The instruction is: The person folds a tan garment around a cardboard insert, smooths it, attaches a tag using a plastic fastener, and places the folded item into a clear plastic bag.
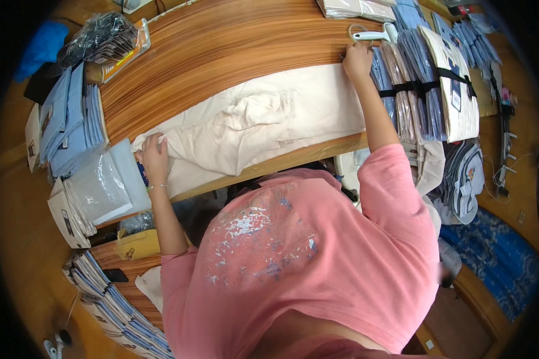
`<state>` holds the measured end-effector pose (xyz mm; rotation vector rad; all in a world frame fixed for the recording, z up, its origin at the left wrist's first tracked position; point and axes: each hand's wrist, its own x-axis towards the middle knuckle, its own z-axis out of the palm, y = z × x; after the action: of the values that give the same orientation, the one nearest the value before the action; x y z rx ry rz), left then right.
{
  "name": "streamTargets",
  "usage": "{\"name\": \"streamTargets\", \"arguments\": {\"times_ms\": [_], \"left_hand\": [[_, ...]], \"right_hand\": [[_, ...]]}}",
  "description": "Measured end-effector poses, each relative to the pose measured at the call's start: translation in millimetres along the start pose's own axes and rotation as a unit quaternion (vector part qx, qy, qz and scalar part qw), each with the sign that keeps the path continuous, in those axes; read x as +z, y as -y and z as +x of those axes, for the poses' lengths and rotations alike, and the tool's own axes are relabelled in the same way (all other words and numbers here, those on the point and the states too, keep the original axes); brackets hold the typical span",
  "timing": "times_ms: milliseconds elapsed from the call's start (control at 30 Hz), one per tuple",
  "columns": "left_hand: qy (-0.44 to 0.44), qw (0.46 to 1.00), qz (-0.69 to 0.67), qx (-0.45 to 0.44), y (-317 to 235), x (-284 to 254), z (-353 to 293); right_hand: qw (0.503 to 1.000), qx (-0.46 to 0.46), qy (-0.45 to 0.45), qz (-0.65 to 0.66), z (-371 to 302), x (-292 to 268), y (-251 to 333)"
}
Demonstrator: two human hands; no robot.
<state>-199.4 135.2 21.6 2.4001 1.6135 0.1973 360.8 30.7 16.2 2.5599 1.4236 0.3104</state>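
Note:
A cream cloth garment (323, 96) lies spread along the front of the wooden table, smooth on the right and rumpled in the middle and left. At its left end rests my left hand (155, 161), fingers apart on the fabric. My right hand (357, 62) is stretched to the far right corner of the cloth, fingers curled. A small dark thing shows by those fingertips, too small to name. Just beyond my right hand lies a white-handled tool (371, 36) beside a beige ring (356, 30).
Bagged folded garments (425, 72), bound with a black strap, stand close to my right hand. Blue folded shirts (72, 119) and clear plastic bags (99, 185) sit on the left. A plastic-wrapped dark bundle (105, 36) lies at the far left. More folded stacks (114, 305) are lower left.

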Motion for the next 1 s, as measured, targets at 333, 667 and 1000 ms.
{"name": "streamTargets", "arguments": {"times_ms": [333, 667, 1000], "left_hand": [[-0.036, 0.999, -0.014, 0.012, -7.4, 0.0, -0.1], [-0.023, 0.999, 0.016, 0.016, -6.3, -7.8, 4.7], [0.084, 0.996, -0.023, 0.027, 20.4, -19.1, 30.4]], "right_hand": [[0.995, -0.068, 0.046, -0.061, -0.5, -0.5, 3.1], [0.964, 0.174, 0.063, 0.193, 114.5, -23.8, -42.7], [0.839, -0.258, 0.248, 0.409, -83.1, -67.0, 121.1]]}}
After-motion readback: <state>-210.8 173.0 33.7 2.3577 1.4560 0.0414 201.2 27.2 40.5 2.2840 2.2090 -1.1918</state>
